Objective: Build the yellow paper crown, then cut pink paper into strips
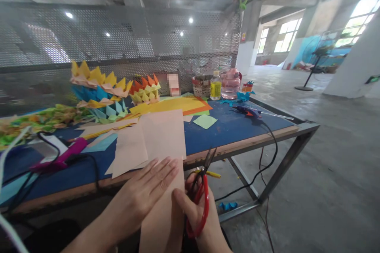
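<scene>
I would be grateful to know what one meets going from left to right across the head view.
Purple glue gun → left hand → scissors → pink jug → black stand on the floor. I left out things that overlap these.

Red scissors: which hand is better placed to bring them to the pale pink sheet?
Probably the right hand: it holds the red scissors by the sheet's right edge, while the left hand lies flat across the sheet.
</scene>
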Motion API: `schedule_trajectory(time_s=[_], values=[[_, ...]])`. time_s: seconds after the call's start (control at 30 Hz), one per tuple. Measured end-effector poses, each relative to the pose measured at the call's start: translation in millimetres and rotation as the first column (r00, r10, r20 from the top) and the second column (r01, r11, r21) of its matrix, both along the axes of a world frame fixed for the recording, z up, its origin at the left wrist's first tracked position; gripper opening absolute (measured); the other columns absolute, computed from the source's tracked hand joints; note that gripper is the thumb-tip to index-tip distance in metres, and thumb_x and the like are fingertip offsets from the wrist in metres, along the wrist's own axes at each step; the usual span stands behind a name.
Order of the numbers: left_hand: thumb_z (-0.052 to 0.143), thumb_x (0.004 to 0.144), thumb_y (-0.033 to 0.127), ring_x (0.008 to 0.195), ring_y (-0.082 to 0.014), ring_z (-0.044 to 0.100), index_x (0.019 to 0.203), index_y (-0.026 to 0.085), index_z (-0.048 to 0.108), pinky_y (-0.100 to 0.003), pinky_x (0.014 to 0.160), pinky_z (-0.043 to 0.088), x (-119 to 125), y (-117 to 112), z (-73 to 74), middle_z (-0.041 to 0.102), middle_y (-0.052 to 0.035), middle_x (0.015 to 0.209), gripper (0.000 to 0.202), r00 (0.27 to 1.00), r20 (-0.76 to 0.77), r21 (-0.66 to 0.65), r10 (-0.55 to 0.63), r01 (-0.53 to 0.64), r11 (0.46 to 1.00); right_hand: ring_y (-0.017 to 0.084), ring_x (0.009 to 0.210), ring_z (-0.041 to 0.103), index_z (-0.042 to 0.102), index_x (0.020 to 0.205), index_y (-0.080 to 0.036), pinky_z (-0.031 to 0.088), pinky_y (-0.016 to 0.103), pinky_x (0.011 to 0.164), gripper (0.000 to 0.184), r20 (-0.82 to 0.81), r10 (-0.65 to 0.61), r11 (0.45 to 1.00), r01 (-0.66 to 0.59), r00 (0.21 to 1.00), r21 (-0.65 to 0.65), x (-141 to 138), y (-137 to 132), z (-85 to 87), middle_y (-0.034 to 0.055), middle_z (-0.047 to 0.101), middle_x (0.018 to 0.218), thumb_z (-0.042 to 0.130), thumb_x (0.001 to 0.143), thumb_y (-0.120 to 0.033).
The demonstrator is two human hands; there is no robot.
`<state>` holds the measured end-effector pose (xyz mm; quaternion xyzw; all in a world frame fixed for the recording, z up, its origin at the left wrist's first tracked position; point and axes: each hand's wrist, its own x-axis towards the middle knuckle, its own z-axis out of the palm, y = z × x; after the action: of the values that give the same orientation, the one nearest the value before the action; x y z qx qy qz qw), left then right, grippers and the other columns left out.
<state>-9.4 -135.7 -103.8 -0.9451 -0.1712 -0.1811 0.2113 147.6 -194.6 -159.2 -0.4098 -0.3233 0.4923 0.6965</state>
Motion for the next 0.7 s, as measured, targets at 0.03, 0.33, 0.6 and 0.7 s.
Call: schedule_trajectory(time_s=[0.03, 0.33, 0.6, 0.7], values=[[0.029, 0.089, -0.002, 0.144, -0.0237, 0.026, 0.153, 0.012, 0.015, -0.043, 0.118, 0.023, 0.7, -7.1, -2.4, 0.039, -0.0094, 0.152, 0.068, 1.000, -0.001, 0.032, -0.003, 0.003, 0.999, 0.012, 0.065, 0.052, 0.048, 0.083, -0.021, 0.045, 0.026, 0.064, 0.037, 0.019, -0.021, 1.000, 0.021, 1.000, 0.005, 2.5, 0.4, -0.7, -0.0035, 0.052, 0.076, 0.076, 0.065, -0.036], [0.045, 0.089, 0.007, 0.129, -0.0200, 0.050, 0.146, 0.024, 0.037, -0.031, 0.111, 0.038, -23.4, -50.7, -14.4, 0.049, -0.0028, 0.146, 0.060, 0.777, 0.549, -0.316, 0.307, -0.147, 0.937, 0.015, 0.067, 0.055, 0.048, 0.081, -0.021, 0.046, 0.027, 0.064, 0.026, 0.300, 0.094, 0.996, -0.093, 0.949, -0.016, 33.6, -23.1, 9.7, -0.0007, 0.055, 0.076, 0.070, 0.069, -0.028], [0.066, 0.083, 0.041, 0.091, -0.0200, 0.069, 0.101, 0.027, 0.071, -0.023, 0.080, 0.053, 5.9, -48.8, 2.4, 0.074, -0.0011, 0.098, 0.023, 0.724, 0.357, -0.925, 0.591, 0.183, 0.334, 0.017, 0.059, 0.045, 0.052, 0.067, -0.023, 0.042, 0.030, 0.054, 0.035, 0.141, 0.320, 0.941, -0.297, 0.937, -0.162, 25.1, -25.5, 3.8, 0.0006, 0.044, 0.061, 0.059, 0.078, -0.055], [0.066, 0.082, 0.037, 0.076, -0.0161, 0.066, 0.075, 0.022, 0.072, -0.019, 0.069, 0.049, 17.6, -48.7, 6.8, 0.072, -0.0001, 0.077, 0.017, 0.676, 0.333, -0.943, 0.657, 0.246, 0.225, 0.017, 0.058, 0.044, 0.051, 0.065, -0.023, 0.040, 0.030, 0.053, 0.043, 0.149, 0.355, 0.929, -0.331, 0.923, -0.163, 29.0, -26.0, 5.5, 0.0012, 0.042, 0.061, 0.054, 0.079, -0.063]])
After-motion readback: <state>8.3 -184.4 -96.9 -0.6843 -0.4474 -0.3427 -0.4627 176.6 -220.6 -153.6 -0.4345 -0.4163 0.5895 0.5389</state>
